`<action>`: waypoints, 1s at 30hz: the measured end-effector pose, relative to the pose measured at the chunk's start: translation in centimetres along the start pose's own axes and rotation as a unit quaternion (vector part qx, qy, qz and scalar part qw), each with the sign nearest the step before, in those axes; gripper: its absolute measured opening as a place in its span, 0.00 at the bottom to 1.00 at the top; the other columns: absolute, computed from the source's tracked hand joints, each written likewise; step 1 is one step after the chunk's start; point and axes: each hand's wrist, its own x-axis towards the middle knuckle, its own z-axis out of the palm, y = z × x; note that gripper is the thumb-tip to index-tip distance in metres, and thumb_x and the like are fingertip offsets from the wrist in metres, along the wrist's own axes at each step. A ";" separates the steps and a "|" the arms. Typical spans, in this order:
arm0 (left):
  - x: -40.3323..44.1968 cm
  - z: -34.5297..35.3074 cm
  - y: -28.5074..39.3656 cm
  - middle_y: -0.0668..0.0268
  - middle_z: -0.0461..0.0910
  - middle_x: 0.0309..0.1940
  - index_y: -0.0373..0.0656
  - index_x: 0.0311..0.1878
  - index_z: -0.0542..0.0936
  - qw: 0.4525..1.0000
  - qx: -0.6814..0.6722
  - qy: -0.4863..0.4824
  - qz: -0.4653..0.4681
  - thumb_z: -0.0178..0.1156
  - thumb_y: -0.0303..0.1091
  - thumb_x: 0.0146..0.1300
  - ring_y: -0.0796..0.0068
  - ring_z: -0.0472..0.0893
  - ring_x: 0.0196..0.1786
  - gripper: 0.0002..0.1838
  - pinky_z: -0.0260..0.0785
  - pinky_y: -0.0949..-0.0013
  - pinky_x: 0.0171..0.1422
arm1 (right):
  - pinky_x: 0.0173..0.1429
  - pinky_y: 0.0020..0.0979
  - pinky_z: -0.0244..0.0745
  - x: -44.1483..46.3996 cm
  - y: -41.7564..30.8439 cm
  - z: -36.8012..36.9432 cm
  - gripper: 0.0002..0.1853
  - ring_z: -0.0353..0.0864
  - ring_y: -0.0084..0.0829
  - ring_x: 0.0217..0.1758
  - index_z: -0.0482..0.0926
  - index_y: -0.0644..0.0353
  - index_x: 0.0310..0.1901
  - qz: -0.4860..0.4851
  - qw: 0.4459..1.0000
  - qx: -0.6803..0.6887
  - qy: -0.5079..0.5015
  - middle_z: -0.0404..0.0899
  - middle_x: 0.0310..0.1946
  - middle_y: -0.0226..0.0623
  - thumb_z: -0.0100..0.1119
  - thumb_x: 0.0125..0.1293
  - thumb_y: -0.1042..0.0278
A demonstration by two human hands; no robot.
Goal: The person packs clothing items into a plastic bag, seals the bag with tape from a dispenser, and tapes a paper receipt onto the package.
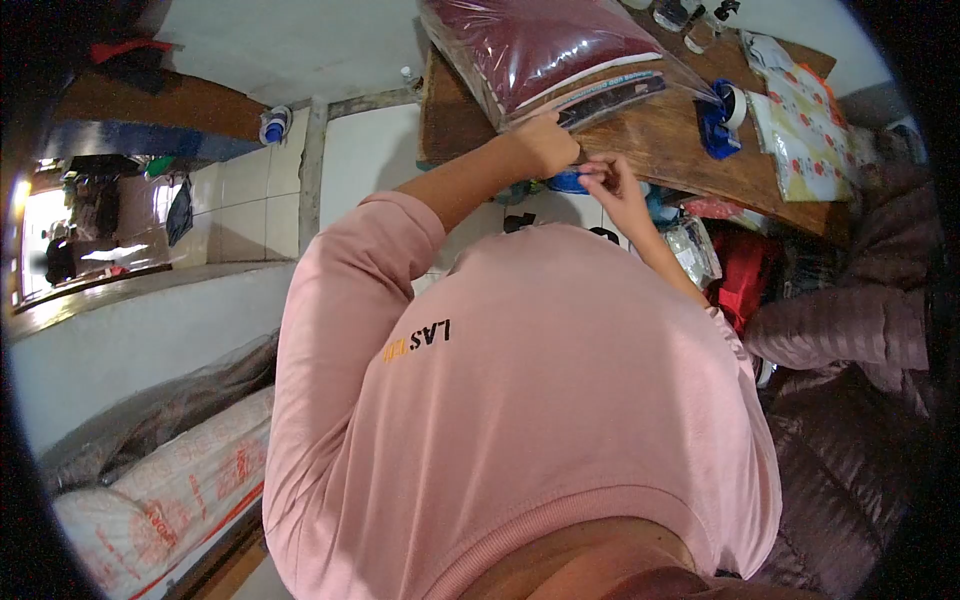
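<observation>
A clear plastic bag point(590, 60) with folded maroon cloth inside lies on the wooden table point(680, 150). My left hand point(548, 146) is at the bag's near edge, its fingers curled and partly hidden. Just to the right, close to its fingertips, my right hand point(615, 185) is beyond the table's front edge with thumb and fingers pinched together. Whatever lies between the fingers of either hand is too small or hidden to make out. A blue tape dispenser point(718, 130) with a pale roll sits on the table, right of the bag.
Flower-patterned packets point(800, 130) lie on the table's right side, with small bottles point(703, 33) at the back. Red bags point(742, 275) and other items crowd below the table. A dark quilted jacket point(840, 450) hangs at right; a wrapped white roll point(175, 500) lies at left.
</observation>
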 end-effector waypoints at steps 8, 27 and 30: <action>-1.3 0.0 0.4 0.60 0.79 0.20 0.44 0.20 0.80 0.996 -0.007 0.088 0.012 0.55 0.33 0.47 0.62 0.80 0.27 0.07 0.65 0.61 0.46 | 0.45 0.22 0.67 0.9 2.3 1.9 0.23 0.71 0.20 0.36 0.62 0.61 0.54 0.007 0.999 0.048 0.011 0.72 0.33 0.32 0.58 0.58 0.77; -1.5 1.5 0.3 0.59 0.77 0.20 0.44 0.19 0.78 0.983 -0.044 0.177 0.022 0.53 0.32 0.47 0.61 0.79 0.28 0.07 0.70 0.59 0.40 | 0.44 0.22 0.66 1.2 -0.1 0.7 0.19 0.70 0.20 0.36 0.67 0.59 0.52 -0.053 0.996 -0.017 0.070 0.73 0.32 0.32 0.57 0.60 0.72; -1.4 1.5 0.0 0.57 0.78 0.21 0.42 0.21 0.79 0.974 -0.062 0.216 0.024 0.53 0.32 0.48 0.59 0.80 0.29 0.08 0.71 0.59 0.37 | 0.42 0.24 0.66 1.0 -1.5 -1.5 0.10 0.70 0.23 0.36 0.73 0.63 0.41 -0.078 0.981 -0.167 0.054 0.73 0.31 0.34 0.55 0.62 0.66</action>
